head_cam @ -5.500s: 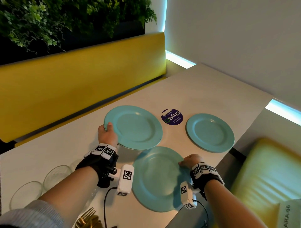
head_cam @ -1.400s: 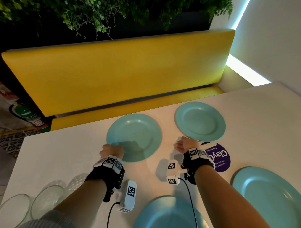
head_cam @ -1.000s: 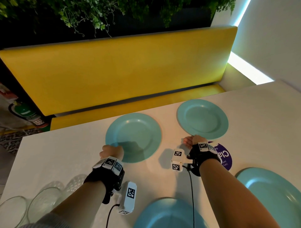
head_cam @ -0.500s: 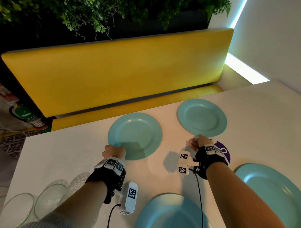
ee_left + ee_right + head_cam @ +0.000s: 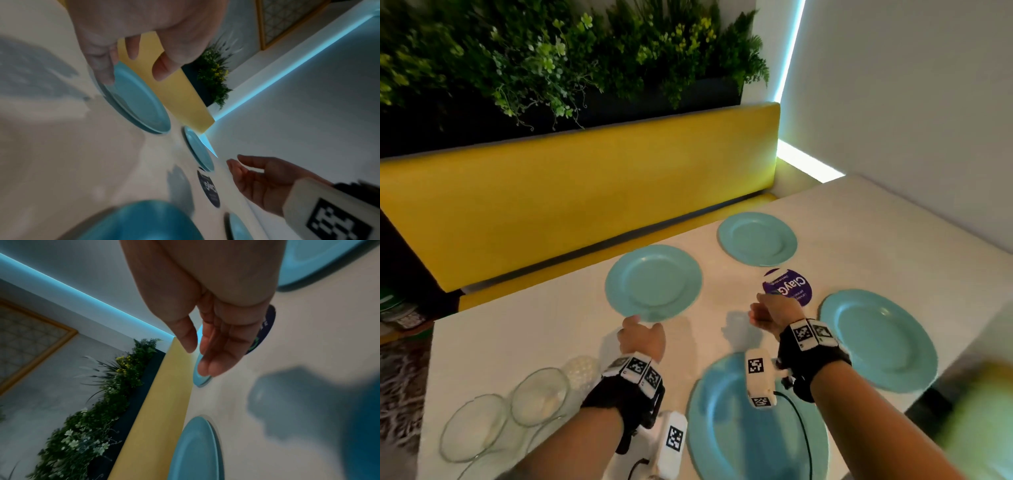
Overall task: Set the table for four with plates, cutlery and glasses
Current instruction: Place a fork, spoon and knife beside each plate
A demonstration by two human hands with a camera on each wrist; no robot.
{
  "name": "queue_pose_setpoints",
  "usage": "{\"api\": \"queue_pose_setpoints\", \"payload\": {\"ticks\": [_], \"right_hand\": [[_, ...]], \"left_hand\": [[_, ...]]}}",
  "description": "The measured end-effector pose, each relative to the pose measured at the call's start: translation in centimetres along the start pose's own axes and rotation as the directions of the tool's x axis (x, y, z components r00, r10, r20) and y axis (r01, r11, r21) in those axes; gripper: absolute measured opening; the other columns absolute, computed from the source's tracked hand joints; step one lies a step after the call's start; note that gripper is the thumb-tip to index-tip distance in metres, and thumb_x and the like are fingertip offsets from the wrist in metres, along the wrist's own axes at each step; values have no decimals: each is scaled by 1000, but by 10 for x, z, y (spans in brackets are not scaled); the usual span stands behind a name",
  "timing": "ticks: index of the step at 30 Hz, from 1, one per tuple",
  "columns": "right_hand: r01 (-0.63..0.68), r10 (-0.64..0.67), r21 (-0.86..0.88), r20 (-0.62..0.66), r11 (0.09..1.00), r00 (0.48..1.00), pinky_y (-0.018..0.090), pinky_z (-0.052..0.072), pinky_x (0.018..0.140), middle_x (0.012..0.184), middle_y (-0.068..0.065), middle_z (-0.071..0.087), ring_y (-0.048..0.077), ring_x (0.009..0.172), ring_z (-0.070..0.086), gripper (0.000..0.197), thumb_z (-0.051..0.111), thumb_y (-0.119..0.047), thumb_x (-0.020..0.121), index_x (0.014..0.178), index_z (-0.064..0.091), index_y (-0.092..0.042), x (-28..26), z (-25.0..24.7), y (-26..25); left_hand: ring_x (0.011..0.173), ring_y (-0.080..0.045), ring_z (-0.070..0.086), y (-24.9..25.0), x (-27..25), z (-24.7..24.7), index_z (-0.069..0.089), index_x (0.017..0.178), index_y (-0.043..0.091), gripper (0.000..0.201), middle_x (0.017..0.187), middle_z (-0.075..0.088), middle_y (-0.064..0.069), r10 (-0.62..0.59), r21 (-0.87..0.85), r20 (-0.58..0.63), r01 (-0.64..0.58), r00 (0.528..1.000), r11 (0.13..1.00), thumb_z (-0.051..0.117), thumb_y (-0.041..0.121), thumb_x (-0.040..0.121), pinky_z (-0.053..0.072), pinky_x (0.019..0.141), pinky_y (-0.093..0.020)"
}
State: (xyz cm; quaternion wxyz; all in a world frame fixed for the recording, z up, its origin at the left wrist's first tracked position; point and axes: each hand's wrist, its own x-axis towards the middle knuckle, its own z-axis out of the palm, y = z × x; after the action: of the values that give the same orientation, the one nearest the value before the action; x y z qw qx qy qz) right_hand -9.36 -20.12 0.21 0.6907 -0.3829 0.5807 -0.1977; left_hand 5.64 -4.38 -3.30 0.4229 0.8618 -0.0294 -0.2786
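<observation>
Glasses (image 5: 539, 395) stood near left on the counter (image 5: 534, 335). Left hand (image 5: 642, 337), loose, sat at the far-left plate (image 5: 654, 282); right hand (image 5: 775, 310) hung slack.

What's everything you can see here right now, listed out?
plates: four, teal, spread on the table
glasses: about three, clear, table's near-left corner
sticker: one, purple, between the two right-side plates
table: one, white, in front of the bench
bench: one, yellow, behind the table
plants: green, above the bench
left hand: one, empty, by the far-left plate's near rim
right hand: one, empty, above the table near the sticker
</observation>
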Motion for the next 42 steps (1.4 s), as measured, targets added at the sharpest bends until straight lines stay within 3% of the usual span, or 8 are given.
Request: {"api": "queue_pose_setpoints", "payload": {"ticks": [4, 8, 14, 20, 22, 28, 38, 42], "right_hand": [[30, -30, 20, -22, 999, 999, 29, 48, 46, 67, 11, 51, 20, 45, 53, 25, 47, -5, 96, 72, 47, -6, -61, 4, 43], [22, -22, -16, -30, 1000, 999, 19, 45, 36, 68, 8, 50, 10, 31, 52, 25, 45, -7, 97, 72, 47, -9, -117, 16, 101], [-53, 45, -76, -103, 996, 994, 19, 45, 33, 50, 8, 56, 12, 26, 51, 24, 49, -3, 93, 70, 49, -4, -167, 29, 186], [-103, 88, -183, -91, 978, 992, 20, 46, 32, 66, 9, 53, 16, 37, 55, 21, 49, -4, 95, 73, 49, -3, -192, 45, 225], [-106, 92, -203, -81, 973, 993, 21, 47, 34, 67, 9, 54, 18, 46, 55, 16, 50, -5, 93, 77, 50, -4, -194, 51, 231], [-110, 105, -226, -33, 968, 994, 27, 48, 46, 64, 8, 55, 20, 44, 54, 19, 51, -4, 91, 73, 51, -6, -203, 62, 238], [-42, 48, -309, 11, 950, 999, 30, 54, 64, 74, 4, 57, 17, 64, 58, 19, 53, -7, 91, 74, 52, -16, -212, 61, 242], [-44, 46, -311, -1, 949, 999, 25, 51, 56, 73, 4, 56, 16, 60, 57, 13, 51, -7, 92, 80, 52, -13, -213, 57, 246]], "left_hand": [[125, -31, 51, -28, -39, -29, 45, 130, 5, 47, 134, 55, -16, 146, -23, 207, -145, 967, 989, 59, 16, 86, 37, 107, -32], [109, -37, 62, -77, -75, -62, 56, 112, 18, 37, 114, 67, -20, 175, 10, 377, -193, 909, 981, 58, 24, 75, 50, 96, -47], [111, -23, 60, -144, -120, -113, 55, 122, 14, 34, 120, 63, -5, 194, 254, 513, -364, 836, 896, 55, 22, 89, 47, 98, -28], [124, -23, 49, -192, -118, -150, 49, 127, 15, 38, 132, 54, -7, 252, 523, 481, -505, 840, 687, 54, 22, 90, 39, 106, -31], [127, -25, 42, -205, -116, -160, 44, 131, 14, 44, 134, 49, -8, 287, 609, 446, -522, 848, 597, 54, 25, 89, 34, 108, -31], [133, -25, 35, -228, -116, -173, 32, 136, 9, 58, 141, 37, -11, 247, 768, 438, -503, 864, 396, 53, 37, 90, 29, 113, -31], [131, -24, 36, -224, -93, -171, 42, 131, 11, 43, 138, 39, -9, 212, 769, 499, -542, 840, 338, 51, 29, 93, 35, 108, -33], [131, -23, 37, -224, -90, -166, 42, 130, 10, 36, 137, 40, -9, 232, 780, 509, -558, 829, 283, 47, 20, 95, 37, 106, -31]]}}
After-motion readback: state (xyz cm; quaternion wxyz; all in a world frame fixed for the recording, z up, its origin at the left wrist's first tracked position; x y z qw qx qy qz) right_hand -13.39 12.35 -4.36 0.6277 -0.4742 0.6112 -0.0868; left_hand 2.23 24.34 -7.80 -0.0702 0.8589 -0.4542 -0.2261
